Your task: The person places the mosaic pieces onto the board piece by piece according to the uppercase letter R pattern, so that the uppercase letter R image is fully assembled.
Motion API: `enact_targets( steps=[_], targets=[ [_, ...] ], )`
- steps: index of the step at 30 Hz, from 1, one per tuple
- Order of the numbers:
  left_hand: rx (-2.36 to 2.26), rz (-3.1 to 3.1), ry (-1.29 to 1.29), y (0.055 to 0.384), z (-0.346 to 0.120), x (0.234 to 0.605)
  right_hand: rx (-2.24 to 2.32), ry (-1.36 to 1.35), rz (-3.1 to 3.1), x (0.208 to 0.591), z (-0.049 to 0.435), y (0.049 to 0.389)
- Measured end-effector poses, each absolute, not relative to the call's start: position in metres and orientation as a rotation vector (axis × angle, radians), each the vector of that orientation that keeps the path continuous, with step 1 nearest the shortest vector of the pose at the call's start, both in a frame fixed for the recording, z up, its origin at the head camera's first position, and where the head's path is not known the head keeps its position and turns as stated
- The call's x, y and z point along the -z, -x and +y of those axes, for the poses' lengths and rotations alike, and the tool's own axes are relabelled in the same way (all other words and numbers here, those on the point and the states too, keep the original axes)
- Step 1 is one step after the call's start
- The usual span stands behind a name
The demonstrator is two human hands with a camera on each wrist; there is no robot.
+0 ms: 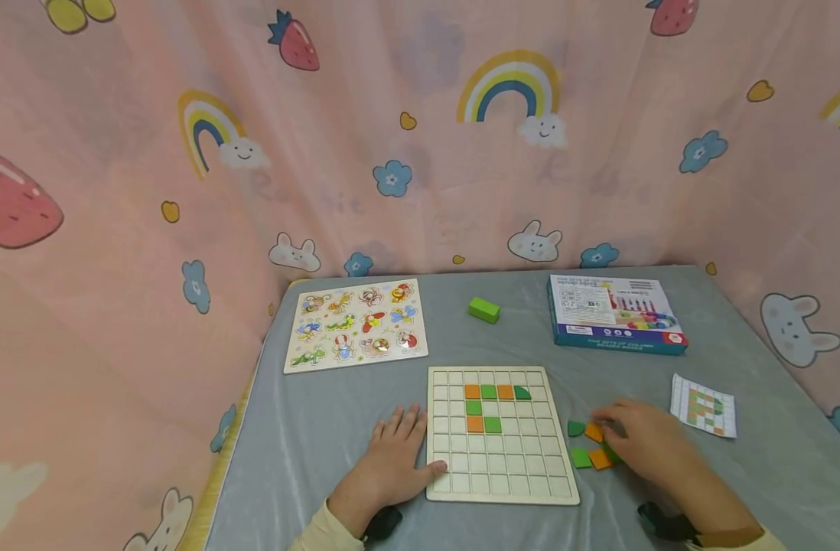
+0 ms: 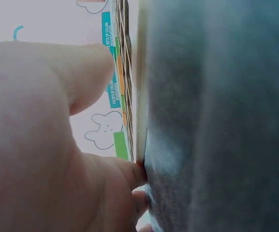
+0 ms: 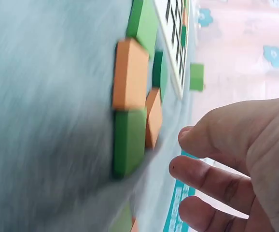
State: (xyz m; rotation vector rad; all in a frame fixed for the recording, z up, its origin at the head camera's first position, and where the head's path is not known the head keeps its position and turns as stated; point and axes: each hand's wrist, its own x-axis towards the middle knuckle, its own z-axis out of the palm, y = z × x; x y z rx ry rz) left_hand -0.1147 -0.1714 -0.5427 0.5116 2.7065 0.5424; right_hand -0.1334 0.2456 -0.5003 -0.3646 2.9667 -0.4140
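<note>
My left hand (image 1: 391, 465) lies with fingers spread on the cloth, its thumb on the left edge of a wooden grid board (image 1: 509, 464). Orange and green square tiles and one dark green rounded tile (image 1: 522, 392) sit in the board's upper cells. Right of the board, my right hand (image 1: 652, 442) is above a small group of loose tiles. Among them are a light green tile (image 1: 581, 458), an orange tile (image 1: 600, 460) and a dark green rounded tile (image 1: 575, 428). In the right wrist view, thumb and fingers (image 3: 197, 171) are apart, with nothing between them.
A pattern card (image 1: 704, 405) lies right of my right hand. Behind stand a boxed set (image 1: 616, 314) and a green block (image 1: 484, 310). An insect picture board (image 1: 355, 325) is at the back left. A pink printed curtain borders the table.
</note>
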Motion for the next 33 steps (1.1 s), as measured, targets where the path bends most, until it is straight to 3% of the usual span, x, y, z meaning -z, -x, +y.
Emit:
enact_targets(
  steps=[33],
  targets=[
    [-0.593, 2.691, -0.525, 0.112, -0.173, 0.533, 0.412, 0.217, 2.9, 0.503, 0.232, 0.138]
  ],
)
